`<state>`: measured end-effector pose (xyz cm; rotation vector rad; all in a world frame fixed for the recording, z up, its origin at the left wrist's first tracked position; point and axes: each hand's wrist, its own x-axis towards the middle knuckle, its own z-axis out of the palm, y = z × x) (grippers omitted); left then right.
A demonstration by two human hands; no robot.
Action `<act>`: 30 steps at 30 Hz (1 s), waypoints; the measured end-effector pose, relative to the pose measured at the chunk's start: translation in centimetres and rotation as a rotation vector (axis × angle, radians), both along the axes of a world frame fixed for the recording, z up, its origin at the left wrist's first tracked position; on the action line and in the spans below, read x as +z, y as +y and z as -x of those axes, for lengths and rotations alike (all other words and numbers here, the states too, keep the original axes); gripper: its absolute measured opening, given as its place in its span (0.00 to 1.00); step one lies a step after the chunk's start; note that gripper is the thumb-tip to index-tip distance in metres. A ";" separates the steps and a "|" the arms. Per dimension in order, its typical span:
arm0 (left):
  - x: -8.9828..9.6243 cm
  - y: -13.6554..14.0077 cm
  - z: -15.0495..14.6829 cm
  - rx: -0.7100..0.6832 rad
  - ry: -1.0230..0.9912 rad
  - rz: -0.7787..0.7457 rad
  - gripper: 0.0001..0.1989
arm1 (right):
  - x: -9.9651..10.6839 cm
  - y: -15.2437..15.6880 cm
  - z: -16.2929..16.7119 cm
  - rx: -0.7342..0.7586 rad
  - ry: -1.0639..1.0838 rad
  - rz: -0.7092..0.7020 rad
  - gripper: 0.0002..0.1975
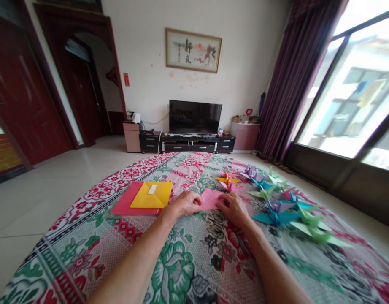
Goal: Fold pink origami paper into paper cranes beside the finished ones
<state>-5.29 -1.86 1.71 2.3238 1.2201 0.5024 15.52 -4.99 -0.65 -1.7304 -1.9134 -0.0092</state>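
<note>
A folded sheet of pink origami paper (211, 199) lies between my hands on the patterned tablecloth. My left hand (188, 202) pinches its left edge, fingers closed. At the paper's right side, my right hand (234, 206) grips the edge between thumb and fingers. Just beyond the paper sit an orange paper crane (228, 179) and a pink paper crane (228, 185). Several more folded cranes spread out to the right, among them a blue crane (276, 216) and a light green crane (316, 230).
Left of my hands, a yellow paper packet (153, 196) rests on red paper (125, 204). The round table's tablecloth (96, 249) reaches its curved edge. Beyond stand a TV cabinet (190, 146) and a television (195, 117). A window (349, 97) with a dark curtain (295, 76) is at right.
</note>
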 end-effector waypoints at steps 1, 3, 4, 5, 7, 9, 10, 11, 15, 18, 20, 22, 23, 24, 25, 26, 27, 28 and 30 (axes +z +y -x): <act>0.0 0.0 0.0 0.001 -0.003 0.003 0.14 | 0.0 0.1 -0.2 0.005 0.009 0.007 0.12; 0.0 0.0 0.0 0.004 -0.010 0.011 0.15 | 0.1 0.2 -0.7 0.018 0.025 0.011 0.11; 0.0 0.1 0.0 0.004 -0.015 0.016 0.15 | 0.0 0.2 -0.8 0.021 0.030 0.009 0.11; 0.0 0.1 0.0 0.007 -0.019 0.022 0.15 | 0.0 0.3 -0.9 0.019 0.033 0.008 0.12; -0.1 0.0 0.0 0.013 -0.024 0.028 0.15 | -0.2 0.3 -0.8 -0.002 0.035 0.001 0.14; -0.2 0.0 0.0 0.011 -0.034 0.018 0.14 | -0.2 0.3 -0.6 -0.044 0.047 -0.022 0.16; -0.3 0.0 -0.1 0.010 -0.047 0.013 0.14 | -0.1 0.2 -0.4 -0.076 0.057 -0.037 0.17; -0.3 0.0 -0.2 0.020 -0.065 0.006 0.13 | 0.1 0.0 -0.2 -0.120 0.070 -0.055 0.17; -0.4 0.2 -0.6 0.215 -0.152 -0.126 0.11 | 1.3 -0.9 0.8 -0.338 0.053 0.002 0.17; -0.5 0.2 -0.8 0.350 -0.110 -0.266 0.14 | 1.9 -1.4 1.5 -0.349 -0.019 0.024 0.18; -0.4 0.1 -0.9 0.360 -0.063 -0.250 0.16 | 2.0 -1.4 1.9 -0.321 -0.037 0.028 0.18; -0.2 -0.1 -0.9 0.315 -0.083 -0.113 0.16 | 1.8 -1.2 2.1 -0.258 -0.002 0.013 0.18; 0.0 -0.2 -0.9 0.264 -0.123 0.023 0.17 | 1.6 -1.1 2.2 -0.221 0.035 -0.004 0.18; 0.2 -0.2 -0.9 0.186 -0.175 0.191 0.19 | 1.5 -1.0 2.2 -0.188 0.079 -0.026 0.18; 0.3 -0.2 -0.8 0.118 -0.237 0.322 0.20 | 1.4 -0.9 2.2 -0.162 0.125 -0.051 0.18; 0.4 -0.1 -0.8 0.124 -0.285 0.386 0.19 | 1.3 -0.9 2.2 -0.152 0.164 -0.076 0.18; 0.4 0.0 -0.7 0.163 -0.321 0.399 0.19 | 1.3 -0.8 2.2 -0.162 0.192 -0.094 0.18; 0.4 0.2 -0.5 0.244 -0.335 0.344 0.18 | 1.3 -0.9 2.2 -0.182 0.203 -0.103 0.18; 0.0 0.6 -0.4 0.374 -0.320 0.120 0.17 | 1.4 -0.9 2.2 -0.226 0.181 -0.085 0.18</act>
